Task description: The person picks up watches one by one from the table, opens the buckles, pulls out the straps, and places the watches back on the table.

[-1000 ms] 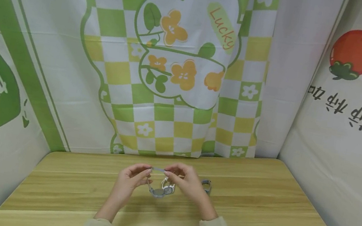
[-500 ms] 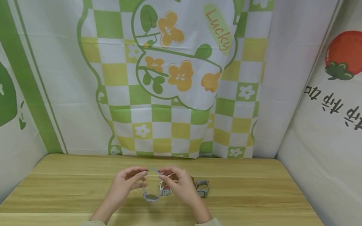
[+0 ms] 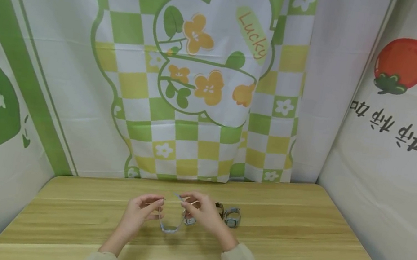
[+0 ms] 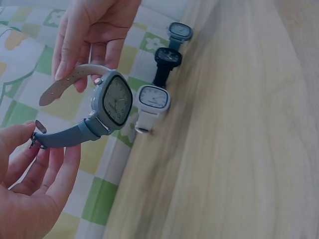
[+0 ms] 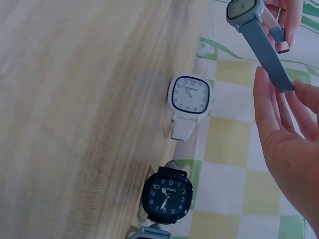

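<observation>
A blue-grey wristwatch (image 4: 116,101) with a rounded-square dial hangs between both hands above the table, its strap undone. My left hand (image 3: 134,214) pinches the buckle end of the strap, as the left wrist view shows. The strap's other end, with a row of holes, is pinched by my right hand (image 5: 286,137). In the head view the case hangs lowest, below both hands. Just beyond it on the table stands a white wristwatch (image 5: 190,97), partly hidden behind my right hand in the head view.
Right of the white watch, a black wristwatch (image 5: 168,195) and another blue-grey wristwatch (image 3: 232,218) stand in a row on the wooden table (image 3: 295,253). A checked green and yellow cloth (image 3: 185,144) hangs behind the table's far edge.
The strap ends have come apart from a near-closed loop, and the hands are farther from each other. Both hands have shifted slightly left, uncovering more of the watches on the right.
</observation>
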`<state>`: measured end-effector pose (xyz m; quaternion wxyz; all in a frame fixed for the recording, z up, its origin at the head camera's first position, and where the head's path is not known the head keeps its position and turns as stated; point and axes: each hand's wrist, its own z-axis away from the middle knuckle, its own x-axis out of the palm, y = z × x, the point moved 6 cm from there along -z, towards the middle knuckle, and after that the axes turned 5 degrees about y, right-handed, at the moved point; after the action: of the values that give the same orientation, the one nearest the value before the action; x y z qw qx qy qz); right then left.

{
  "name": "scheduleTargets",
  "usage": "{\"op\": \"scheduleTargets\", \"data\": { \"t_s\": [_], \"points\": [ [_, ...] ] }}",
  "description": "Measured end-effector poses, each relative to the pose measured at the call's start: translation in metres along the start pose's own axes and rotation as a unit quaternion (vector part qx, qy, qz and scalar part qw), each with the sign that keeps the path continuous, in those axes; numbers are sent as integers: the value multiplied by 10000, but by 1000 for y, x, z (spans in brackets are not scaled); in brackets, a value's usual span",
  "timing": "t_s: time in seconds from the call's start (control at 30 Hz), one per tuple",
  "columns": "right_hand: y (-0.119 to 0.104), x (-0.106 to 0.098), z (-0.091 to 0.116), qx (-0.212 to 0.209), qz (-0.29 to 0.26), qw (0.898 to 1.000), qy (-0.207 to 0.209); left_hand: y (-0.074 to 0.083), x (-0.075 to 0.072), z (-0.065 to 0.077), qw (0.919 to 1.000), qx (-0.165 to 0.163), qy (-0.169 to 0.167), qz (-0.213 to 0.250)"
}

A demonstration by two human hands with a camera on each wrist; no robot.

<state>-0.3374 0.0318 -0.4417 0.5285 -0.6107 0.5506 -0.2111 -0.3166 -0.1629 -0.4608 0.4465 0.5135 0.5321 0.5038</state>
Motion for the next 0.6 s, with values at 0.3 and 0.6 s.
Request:
{"op": "scheduleTargets", "data": {
  "t_s": [0.3,0.6],
  "points": [
    [12,8,-8,276,165,9995,-82,-9,0,-4,9990,87,-24,-449],
    [24,14,-13,304,308,9989,-156,-15,2,-10,9944,367,41,-995]
  ]
}}
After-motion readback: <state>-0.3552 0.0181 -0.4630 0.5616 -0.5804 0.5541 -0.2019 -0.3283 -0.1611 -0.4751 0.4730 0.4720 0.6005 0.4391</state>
